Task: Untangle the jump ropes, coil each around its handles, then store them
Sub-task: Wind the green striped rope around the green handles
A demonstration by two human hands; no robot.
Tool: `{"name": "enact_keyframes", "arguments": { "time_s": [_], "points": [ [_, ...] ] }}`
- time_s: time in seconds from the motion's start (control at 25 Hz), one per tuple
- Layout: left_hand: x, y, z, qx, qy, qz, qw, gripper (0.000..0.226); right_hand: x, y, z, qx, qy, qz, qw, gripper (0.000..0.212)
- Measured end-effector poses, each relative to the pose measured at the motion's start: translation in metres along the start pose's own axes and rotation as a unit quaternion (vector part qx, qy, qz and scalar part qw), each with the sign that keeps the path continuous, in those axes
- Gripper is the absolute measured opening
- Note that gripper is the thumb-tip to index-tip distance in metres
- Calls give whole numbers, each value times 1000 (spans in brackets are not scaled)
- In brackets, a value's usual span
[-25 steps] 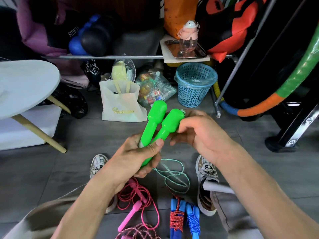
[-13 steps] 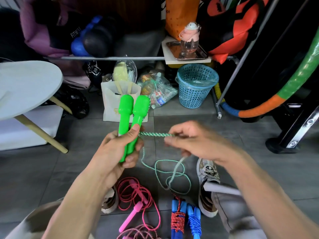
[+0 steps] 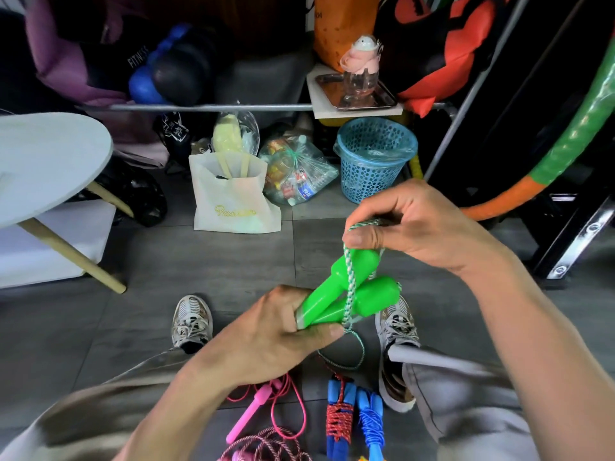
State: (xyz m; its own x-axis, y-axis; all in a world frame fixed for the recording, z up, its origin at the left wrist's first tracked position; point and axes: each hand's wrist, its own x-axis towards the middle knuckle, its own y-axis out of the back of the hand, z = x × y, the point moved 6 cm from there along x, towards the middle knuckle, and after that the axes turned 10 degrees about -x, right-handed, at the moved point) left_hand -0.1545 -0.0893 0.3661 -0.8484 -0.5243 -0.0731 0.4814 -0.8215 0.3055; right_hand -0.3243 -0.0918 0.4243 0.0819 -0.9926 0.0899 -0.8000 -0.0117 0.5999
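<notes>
Pink rope (image 3: 266, 407) lies loose on the floor (image 3: 216, 267) at the lower edge, left of the blue handles (image 3: 352, 414) already wound with cord. Above them the left hand (image 3: 276, 331) clasps the two green handles (image 3: 346, 294) together by their narrow ends, while the right hand (image 3: 412, 227) pinches the green-and-white cord (image 3: 348, 284) just above their fat ends. Wrapping well likely means keeping the handles pressed side by side, the cord taut, and each turn snug beside the last.
</notes>
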Motion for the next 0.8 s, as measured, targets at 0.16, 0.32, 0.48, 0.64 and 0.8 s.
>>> {"name": "enact_keyframes", "arguments": {
  "time_s": [0.16, 0.32, 0.48, 0.64, 0.8],
  "points": [
    [-4, -8, 5, -51, 7, -13, 999, 46, 2, -13, 2, 212, -18, -95, 972, 9],
    [-6, -11, 8, -117, -29, -14, 993, 45, 2, -50, 8, 251, -83, -175, 948, 13],
    [-8, 16, 8, -215, -29, 121, 969, 41, 6, -56, 18, 256, -154, -70, 952, 47],
    [-9, 43, -5, -251, 8, 249, 936, 50, 17, -57, 17, 202, -119, -53, 971, 19],
    [-12, 42, -8, -301, 30, 256, 918, 52, 17, -60, 19, 219, -137, -43, 965, 26]
  ]
}}
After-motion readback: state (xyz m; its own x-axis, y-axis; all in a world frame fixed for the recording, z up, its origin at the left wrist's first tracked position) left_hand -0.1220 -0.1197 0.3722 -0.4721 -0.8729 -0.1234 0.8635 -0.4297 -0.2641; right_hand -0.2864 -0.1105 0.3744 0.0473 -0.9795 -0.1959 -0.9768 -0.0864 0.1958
